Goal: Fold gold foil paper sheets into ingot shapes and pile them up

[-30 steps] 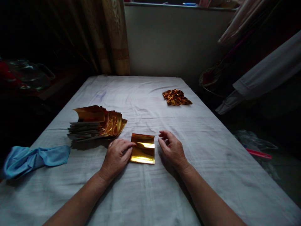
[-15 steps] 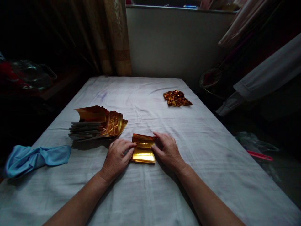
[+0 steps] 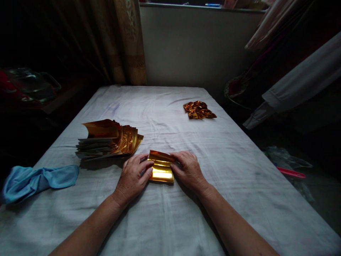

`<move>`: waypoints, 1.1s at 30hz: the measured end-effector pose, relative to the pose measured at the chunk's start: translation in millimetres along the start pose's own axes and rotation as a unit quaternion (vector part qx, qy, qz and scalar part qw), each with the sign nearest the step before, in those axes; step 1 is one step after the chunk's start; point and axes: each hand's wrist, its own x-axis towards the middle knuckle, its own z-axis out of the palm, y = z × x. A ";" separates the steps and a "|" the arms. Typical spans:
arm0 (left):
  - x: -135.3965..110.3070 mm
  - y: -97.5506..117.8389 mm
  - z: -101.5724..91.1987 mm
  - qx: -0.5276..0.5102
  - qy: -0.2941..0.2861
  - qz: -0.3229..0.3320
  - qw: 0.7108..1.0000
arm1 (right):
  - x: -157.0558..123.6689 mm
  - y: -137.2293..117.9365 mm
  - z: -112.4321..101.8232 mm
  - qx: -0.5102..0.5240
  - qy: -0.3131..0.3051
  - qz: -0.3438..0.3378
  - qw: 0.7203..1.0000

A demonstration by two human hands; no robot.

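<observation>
Between my hands, on the white cloth (image 3: 170,220), lies a creased sheet of shiny gold foil paper (image 3: 161,170). Its far edge stands up a little. My left hand (image 3: 135,173) grips the sheet's left edge with thumb and fingers. At the opposite edge my right hand (image 3: 188,170) pinches the paper, its fingertips at the raised far corner. Beyond my left hand rests a stack of gold foil sheets (image 3: 106,140), curled and fanned out. Farther back on the right sit several folded gold foil pieces (image 3: 199,110) in a small heap.
A blue cloth (image 3: 39,181) lies at the left edge of the table. Left of the table stands a glass jug (image 3: 34,85) in shadow. Hanging clothes (image 3: 303,78) come close to the right side, above a clear plastic bag (image 3: 287,158). A curtain (image 3: 130,42) hangs at the back.
The far part of the foil sheet has lifted and bends up more. My left fingers have moved up along its far left edge. The whole view has shifted slightly.
</observation>
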 end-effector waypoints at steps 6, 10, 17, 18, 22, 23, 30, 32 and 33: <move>-1.5 -1.7 0.2 -0.001 -0.012 0.005 1.000 | -0.1 0.7 -0.3 -0.001 0.003 -0.001 1.000; -3.3 -4.8 0.3 0.003 -0.021 0.013 1.000 | -0.1 1.3 0.0 0.001 0.014 -0.001 1.000; -4.6 1.4 -6.0 0.020 -0.044 0.027 0.998 | -1.2 2.0 -1.3 0.015 0.015 -0.001 1.000; -4.7 3.2 -7.1 0.024 -0.049 0.031 0.998 | -1.4 1.7 -1.5 0.016 0.015 -0.002 1.000; -5.3 7.1 -10.2 0.025 -0.071 0.041 0.996 | -1.7 1.7 -0.7 0.014 0.016 -0.010 1.000; -5.4 6.8 -10.6 0.023 -0.077 0.044 0.996 | -1.6 2.2 -0.1 0.012 0.019 -0.009 1.000; -4.3 -0.3 -12.4 0.010 -0.099 0.046 0.994 | 0.3 0.4 -6.1 0.039 0.088 -0.018 0.995; -4.0 -1.0 -12.7 0.006 -0.103 0.044 0.994 | 0.0 -3.9 -11.8 0.063 0.086 -0.044 0.993; -3.9 -0.9 -12.8 0.004 -0.104 0.043 0.994 | -0.6 -6.3 -14.4 0.073 0.074 -0.062 0.993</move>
